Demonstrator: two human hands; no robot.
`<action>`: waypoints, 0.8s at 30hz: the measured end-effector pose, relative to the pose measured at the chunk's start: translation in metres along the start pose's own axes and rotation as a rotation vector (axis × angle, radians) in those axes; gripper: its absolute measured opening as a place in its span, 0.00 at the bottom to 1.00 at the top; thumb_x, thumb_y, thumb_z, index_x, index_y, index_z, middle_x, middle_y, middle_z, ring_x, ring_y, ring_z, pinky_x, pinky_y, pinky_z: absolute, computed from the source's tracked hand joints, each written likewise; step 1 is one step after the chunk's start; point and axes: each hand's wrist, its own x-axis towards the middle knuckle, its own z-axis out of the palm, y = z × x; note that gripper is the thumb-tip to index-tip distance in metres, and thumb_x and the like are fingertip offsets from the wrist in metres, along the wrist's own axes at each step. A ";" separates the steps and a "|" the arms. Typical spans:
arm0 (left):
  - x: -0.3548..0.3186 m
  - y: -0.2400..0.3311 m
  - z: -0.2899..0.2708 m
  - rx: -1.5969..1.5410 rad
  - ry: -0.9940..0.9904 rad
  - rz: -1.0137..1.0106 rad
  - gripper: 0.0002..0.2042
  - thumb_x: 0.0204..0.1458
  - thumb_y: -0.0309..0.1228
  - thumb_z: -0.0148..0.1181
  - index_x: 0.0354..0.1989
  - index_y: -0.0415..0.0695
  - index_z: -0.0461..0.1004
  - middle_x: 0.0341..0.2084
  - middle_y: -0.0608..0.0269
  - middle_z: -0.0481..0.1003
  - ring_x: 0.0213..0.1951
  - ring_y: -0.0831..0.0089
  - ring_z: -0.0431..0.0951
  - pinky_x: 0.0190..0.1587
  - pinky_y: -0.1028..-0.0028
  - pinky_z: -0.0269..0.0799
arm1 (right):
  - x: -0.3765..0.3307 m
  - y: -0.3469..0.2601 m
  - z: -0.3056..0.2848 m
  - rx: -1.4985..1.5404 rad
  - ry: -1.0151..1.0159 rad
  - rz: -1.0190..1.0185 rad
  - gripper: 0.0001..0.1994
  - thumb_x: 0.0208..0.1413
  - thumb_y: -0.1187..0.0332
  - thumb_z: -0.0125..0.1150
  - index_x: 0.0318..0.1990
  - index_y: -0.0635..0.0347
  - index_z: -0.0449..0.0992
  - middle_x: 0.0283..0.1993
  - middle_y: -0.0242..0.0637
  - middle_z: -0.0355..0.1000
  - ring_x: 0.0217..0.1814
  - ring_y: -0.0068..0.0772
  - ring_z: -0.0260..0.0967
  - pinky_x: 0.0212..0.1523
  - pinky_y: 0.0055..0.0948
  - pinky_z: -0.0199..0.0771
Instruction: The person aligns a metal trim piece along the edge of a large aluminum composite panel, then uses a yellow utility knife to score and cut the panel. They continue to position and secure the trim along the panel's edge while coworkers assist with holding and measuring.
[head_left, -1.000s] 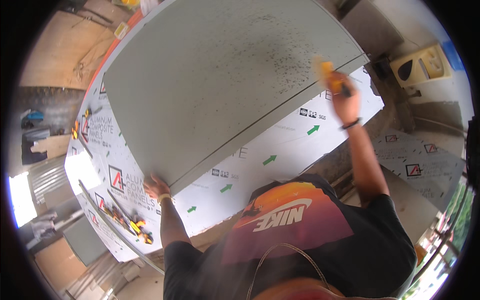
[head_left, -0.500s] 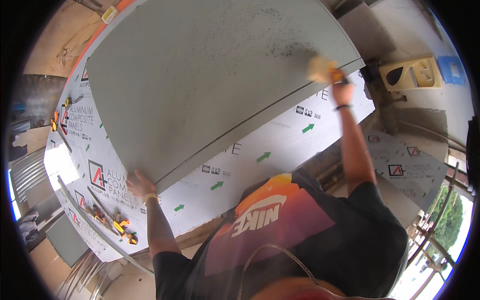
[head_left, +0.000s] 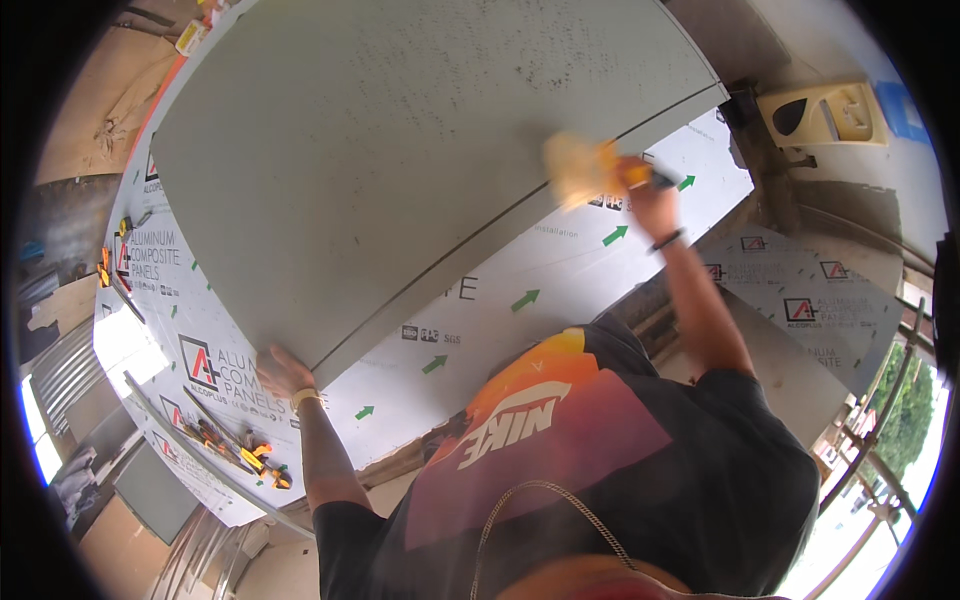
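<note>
A large grey panel (head_left: 400, 150) lies on top of a white film-covered panel (head_left: 520, 290) with green arrows. My left hand (head_left: 282, 372) rests flat on the white panel, right at the grey panel's near corner. My right hand (head_left: 640, 190) grips a brush with a pale yellow, motion-blurred head (head_left: 580, 168) at the grey panel's right-hand edge. Dark specks dot the grey surface near its far right part.
Several yellow and orange hand tools (head_left: 235, 450) lie along a metal strip at the lower left. More tools (head_left: 110, 255) sit at the left edge. Another printed white panel (head_left: 810, 300) lies to the right. A pale yellow moulded part (head_left: 820, 115) sits at the upper right.
My right hand has swept the brush leftward along the grey panel's edge. My left hand has stayed at the panel's near corner.
</note>
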 end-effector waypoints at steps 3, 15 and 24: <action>-0.001 -0.003 0.006 -0.010 0.060 0.009 0.39 0.64 0.68 0.38 0.70 0.48 0.64 0.70 0.51 0.62 0.71 0.49 0.60 0.65 0.39 0.59 | 0.049 0.040 -0.088 -0.665 0.446 0.099 0.07 0.60 0.69 0.68 0.45 0.55 0.84 0.45 0.45 0.83 0.45 0.48 0.83 0.45 0.36 0.82; -0.001 -0.010 0.008 -0.126 0.095 0.035 0.35 0.64 0.62 0.48 0.68 0.48 0.66 0.68 0.50 0.64 0.70 0.49 0.61 0.69 0.44 0.55 | -0.063 -0.092 0.157 0.506 -0.907 -0.644 0.19 0.53 0.81 0.66 0.53 0.55 0.81 0.55 0.42 0.81 0.62 0.47 0.76 0.63 0.42 0.74; -0.003 -0.007 0.009 -0.141 0.108 0.067 0.34 0.65 0.59 0.48 0.69 0.45 0.66 0.68 0.47 0.64 0.71 0.46 0.59 0.70 0.45 0.53 | 0.032 -0.083 -0.029 -0.012 -0.573 -0.546 0.15 0.58 0.80 0.66 0.52 0.58 0.80 0.56 0.47 0.80 0.55 0.44 0.81 0.58 0.42 0.80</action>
